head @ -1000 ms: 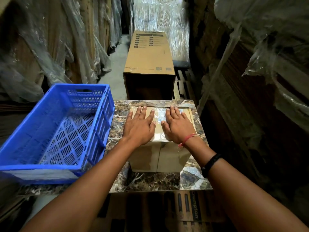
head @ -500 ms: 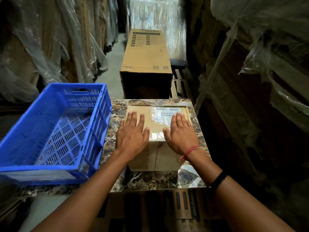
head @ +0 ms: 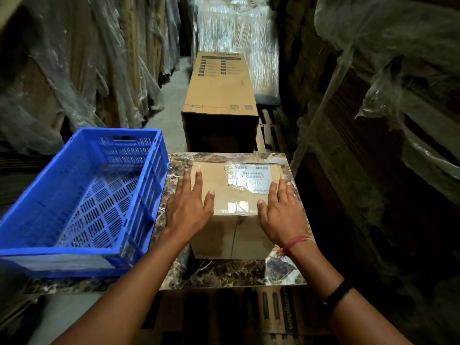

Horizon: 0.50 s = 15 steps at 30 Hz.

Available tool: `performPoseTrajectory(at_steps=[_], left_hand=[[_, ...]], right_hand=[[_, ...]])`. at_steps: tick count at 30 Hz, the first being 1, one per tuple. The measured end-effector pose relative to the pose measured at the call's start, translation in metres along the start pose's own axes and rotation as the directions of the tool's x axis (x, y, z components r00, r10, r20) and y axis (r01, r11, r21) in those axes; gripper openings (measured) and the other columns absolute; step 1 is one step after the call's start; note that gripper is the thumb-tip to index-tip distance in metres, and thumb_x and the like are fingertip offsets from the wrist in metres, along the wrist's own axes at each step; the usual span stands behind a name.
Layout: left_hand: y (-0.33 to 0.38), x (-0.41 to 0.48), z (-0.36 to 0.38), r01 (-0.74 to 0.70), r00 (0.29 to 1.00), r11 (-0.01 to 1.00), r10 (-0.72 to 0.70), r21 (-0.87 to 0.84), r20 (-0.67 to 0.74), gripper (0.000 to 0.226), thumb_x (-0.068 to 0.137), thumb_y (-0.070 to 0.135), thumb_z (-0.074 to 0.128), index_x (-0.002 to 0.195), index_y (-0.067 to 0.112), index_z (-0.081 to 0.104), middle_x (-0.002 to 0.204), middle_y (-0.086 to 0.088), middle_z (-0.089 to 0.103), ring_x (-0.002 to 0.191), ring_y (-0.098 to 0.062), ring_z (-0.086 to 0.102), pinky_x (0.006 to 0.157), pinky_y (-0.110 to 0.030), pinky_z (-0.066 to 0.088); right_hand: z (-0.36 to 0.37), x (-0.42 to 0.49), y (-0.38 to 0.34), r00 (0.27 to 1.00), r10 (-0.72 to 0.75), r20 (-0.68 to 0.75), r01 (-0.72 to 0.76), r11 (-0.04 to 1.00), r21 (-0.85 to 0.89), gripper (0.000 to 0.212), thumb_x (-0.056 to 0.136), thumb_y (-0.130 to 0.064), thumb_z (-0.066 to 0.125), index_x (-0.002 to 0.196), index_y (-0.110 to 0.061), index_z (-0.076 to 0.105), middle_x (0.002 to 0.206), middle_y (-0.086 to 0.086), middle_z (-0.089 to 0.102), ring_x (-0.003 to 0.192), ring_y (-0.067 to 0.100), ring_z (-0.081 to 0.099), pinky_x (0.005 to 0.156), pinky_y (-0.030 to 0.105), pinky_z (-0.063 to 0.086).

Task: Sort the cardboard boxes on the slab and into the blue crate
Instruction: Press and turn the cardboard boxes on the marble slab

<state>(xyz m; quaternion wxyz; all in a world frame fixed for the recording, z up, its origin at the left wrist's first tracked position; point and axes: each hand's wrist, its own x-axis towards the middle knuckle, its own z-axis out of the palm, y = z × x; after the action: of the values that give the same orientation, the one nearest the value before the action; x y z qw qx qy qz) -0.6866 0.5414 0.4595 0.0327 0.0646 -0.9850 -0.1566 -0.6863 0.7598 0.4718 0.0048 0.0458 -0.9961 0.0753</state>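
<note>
Head view has the left hand [head: 189,207] and the right hand [head: 281,215] laid one at each side of the cardboard box [head: 234,188]. Their fingers are straight and spread and their thumbs rest on the top face, with neither hand curled round anything. The box stands between the hands on the marble slab [head: 224,272], and a shipping label [head: 250,178] lies on its top just ahead of the right thumb. The step looks like taking hold of the box to lift it, and flat palms near the top give little purchase. The person would do well to slide both palms down onto the side faces and squeeze inward evenly, low enough that the box cannot tip. Its weight cannot be told, so a small test lift seems wise. Just left of the left hand sits the blue crate [head: 82,255], whose wall stands above the slab, so the box should probably rise over that wall before moving sideways. Ahead of both hands lies a long carton [head: 219,90], with plastic-wrapped stacks [head: 74,70] to either side.
</note>
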Motion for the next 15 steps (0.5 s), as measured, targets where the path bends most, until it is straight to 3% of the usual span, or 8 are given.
performPoseTrajectory(at_steps=[5,7,9,10,12,14,15], left_hand=[[0.005,0.000,-0.005,0.004,1.000,1.000,-0.004,-0.018,0.021,0.068,0.101,0.053,0.023,0.157,0.021,0.002,0.165,-0.003,-0.012,0.147,-0.030,0.022,0.107,-0.049,0.036],[0.003,0.000,-0.006,0.004,0.998,1.000,-0.003,-0.018,0.057,0.068,0.101,0.053,0.024,0.157,0.023,0.001,0.164,-0.001,-0.013,0.147,-0.031,0.023,0.108,-0.049,0.035],[0.001,-0.001,-0.008,0.027,0.995,0.989,-0.012,-0.144,0.104,0.070,0.100,0.054,0.030,0.157,0.027,-0.001,0.165,0.002,-0.011,0.148,-0.031,0.020,0.111,-0.052,0.030],[0.001,-0.001,-0.012,0.093,0.989,0.951,-0.054,-0.293,0.137,0.072,0.100,0.054,0.037,0.157,0.030,0.000,0.165,0.002,-0.005,0.148,-0.030,0.018,0.113,-0.053,0.026],[-0.002,0.009,-0.018,0.285,0.959,0.736,-0.221,-0.615,0.179,0.077,0.097,0.051,0.050,0.157,0.031,0.006,0.164,-0.003,0.012,0.147,-0.031,0.023,0.115,-0.051,0.024],[-0.011,0.021,-0.020,0.467,0.880,0.527,-0.355,-0.710,0.315,0.085,0.087,0.062,0.059,0.154,0.024,0.024,0.160,-0.009,0.027,0.143,-0.034,0.032,0.114,-0.050,0.030],[-0.017,0.027,-0.019,0.537,0.841,0.438,-0.345,-0.721,0.417,0.092,0.073,0.073,0.065,0.146,0.023,0.040,0.155,-0.010,0.036,0.138,-0.036,0.039,0.111,-0.052,0.034]], right_hand=[[0.003,0.003,0.000,1.000,0.007,0.005,-0.007,1.000,0.013,0.067,0.101,-0.045,0.018,0.154,-0.005,0.005,0.161,0.017,-0.002,0.149,0.029,-0.001,0.120,0.038,0.005],[0.001,0.002,0.002,1.000,-0.001,0.026,0.000,0.999,0.039,0.068,0.101,-0.045,0.019,0.154,-0.006,0.004,0.161,0.017,-0.003,0.149,0.029,-0.002,0.120,0.039,0.004],[0.002,0.003,0.006,0.998,-0.032,0.060,0.023,0.991,0.134,0.071,0.100,-0.049,0.025,0.154,-0.008,0.006,0.161,0.017,-0.002,0.149,0.031,0.001,0.121,0.042,0.009],[0.000,0.005,0.009,0.998,-0.032,0.054,0.018,0.967,0.255,0.074,0.097,-0.053,0.030,0.154,-0.011,0.010,0.161,0.017,0.004,0.148,0.031,0.008,0.120,0.045,0.017],[-0.011,0.012,0.011,0.997,0.078,0.015,-0.071,0.794,0.603,0.078,0.088,-0.056,0.048,0.150,-0.016,0.022,0.156,0.014,0.027,0.142,0.030,0.030,0.113,0.049,0.033],[-0.017,0.030,0.018,0.970,0.236,0.061,-0.189,0.568,0.801,0.079,0.079,-0.053,0.069,0.140,-0.015,0.038,0.142,0.009,0.049,0.128,0.027,0.050,0.106,0.047,0.042],[-0.020,0.042,0.021,0.949,0.284,0.141,-0.261,0.450,0.854,0.090,0.067,-0.059,0.078,0.136,-0.013,0.045,0.136,0.006,0.055,0.122,0.025,0.054,0.104,0.046,0.044]])
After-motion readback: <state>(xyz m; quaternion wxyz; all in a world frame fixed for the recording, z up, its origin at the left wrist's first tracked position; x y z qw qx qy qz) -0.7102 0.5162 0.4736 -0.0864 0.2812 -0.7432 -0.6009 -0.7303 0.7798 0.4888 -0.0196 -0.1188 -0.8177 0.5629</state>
